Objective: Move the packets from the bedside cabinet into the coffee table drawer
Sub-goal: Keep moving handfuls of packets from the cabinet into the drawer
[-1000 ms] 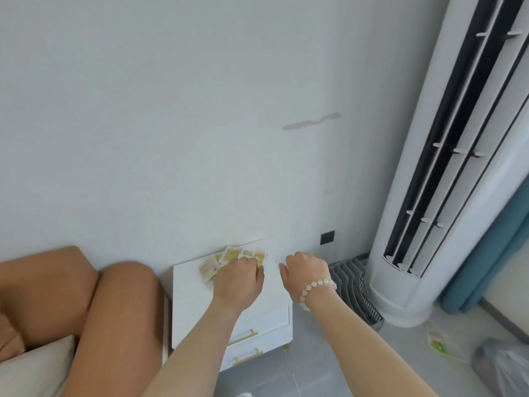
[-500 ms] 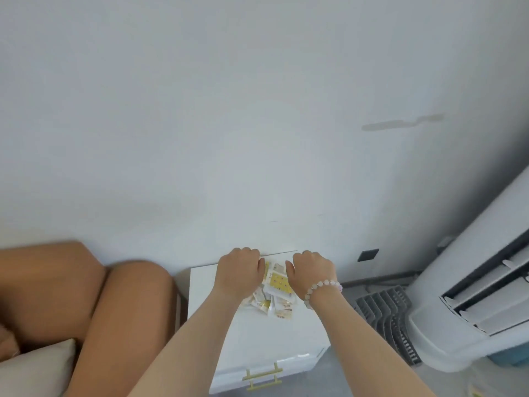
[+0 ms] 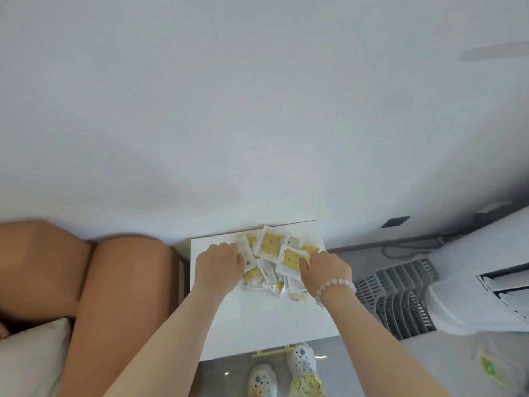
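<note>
Several white and yellow packets lie in a loose pile at the back of the white bedside cabinet, close to the wall. My left hand rests on the pile's left edge with its fingers curled over the packets there. My right hand, with a bead bracelet at the wrist, rests on the pile's right side, fingers curled onto the packets. The packets under both hands are partly hidden. The coffee table drawer is out of view.
A brown headboard and a pale pillow lie to the left of the cabinet. A grey slatted basket and a white floor air conditioner stand to the right. My feet in patterned clogs are below the cabinet's front edge.
The view has tilted down and closer over the cabinet. Both hands have spread apart to the two sides of the pile, which now shows between them.
</note>
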